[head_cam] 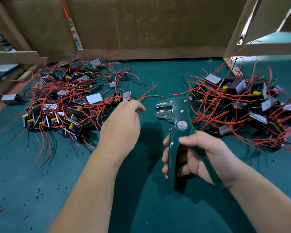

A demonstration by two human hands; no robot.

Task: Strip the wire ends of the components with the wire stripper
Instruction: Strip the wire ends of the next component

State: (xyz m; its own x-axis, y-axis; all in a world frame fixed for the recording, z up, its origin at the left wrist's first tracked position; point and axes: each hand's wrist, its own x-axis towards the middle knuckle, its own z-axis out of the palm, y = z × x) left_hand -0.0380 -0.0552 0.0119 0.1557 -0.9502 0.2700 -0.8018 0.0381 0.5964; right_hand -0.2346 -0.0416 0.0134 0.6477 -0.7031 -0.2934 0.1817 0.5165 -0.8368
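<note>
left hand: reaches to the near right edge of the left pile. thumb and forefinger are curled together in a pinch on the held wires. the other fingers are tucked under.
held wires: thin red leads fan out to the far right of the fingertips, and a short black end pokes out just below them. which component they belong to cannot be told in the tangle. pinched close to the tips, probably so they stay stiff enough to feed into the tool.
right hand: wrapped loosely round both handles of the wire stripper, thumb over the top near the pivot. it is not squeezing, so the handles stand spread.
wire stripper: held upright above the green mat in the middle, with the head tipped left. the jaws gape toward the left hand, near the wire tips but apart from them.
right pile: more components with red leads on the right, well apart from the left pile. the split looks like done against undone, though which is which cannot be told.
scraps: small red and black bits lie scattered on the near left of the mat, likely cut insulation.
step in hand: judged as lining the wire ends up with the open jaws before a squeeze.
</note>
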